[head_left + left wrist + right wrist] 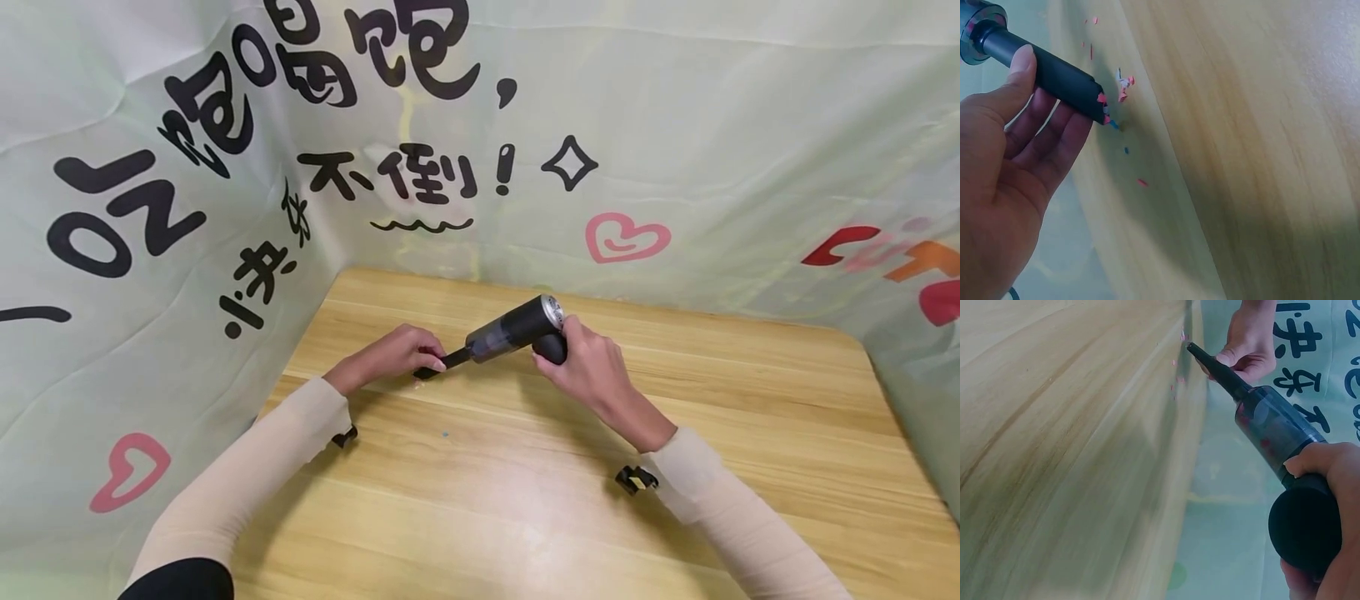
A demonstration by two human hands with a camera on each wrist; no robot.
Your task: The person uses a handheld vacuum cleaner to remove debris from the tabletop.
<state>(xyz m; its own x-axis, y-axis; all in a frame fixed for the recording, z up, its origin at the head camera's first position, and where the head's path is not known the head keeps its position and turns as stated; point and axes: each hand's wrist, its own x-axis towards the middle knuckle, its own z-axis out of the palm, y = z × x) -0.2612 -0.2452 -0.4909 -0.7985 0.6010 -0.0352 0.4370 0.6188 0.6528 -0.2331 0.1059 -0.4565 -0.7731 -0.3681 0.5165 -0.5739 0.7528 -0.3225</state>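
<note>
A black handheld vacuum cleaner (510, 327) with a see-through dust cup spans the space between both hands. My right hand (592, 367) grips its handle at the rear. Near the front, my left hand (401, 352) pinches the flat black nozzle (1063, 84) between thumb and fingers. Pink and blue scraps (1124, 87) lie on the wooden table around the nozzle's mouth, and a few touch its edge. Inside the clear dust cup (1272, 419) some pinkish bits show in the right wrist view.
The wooden table (525, 500) carries a tiny blue speck (446, 433) in front of the left hand. Printed cloth walls (712, 167) with black lettering and pink hearts stand along the table's back and sides.
</note>
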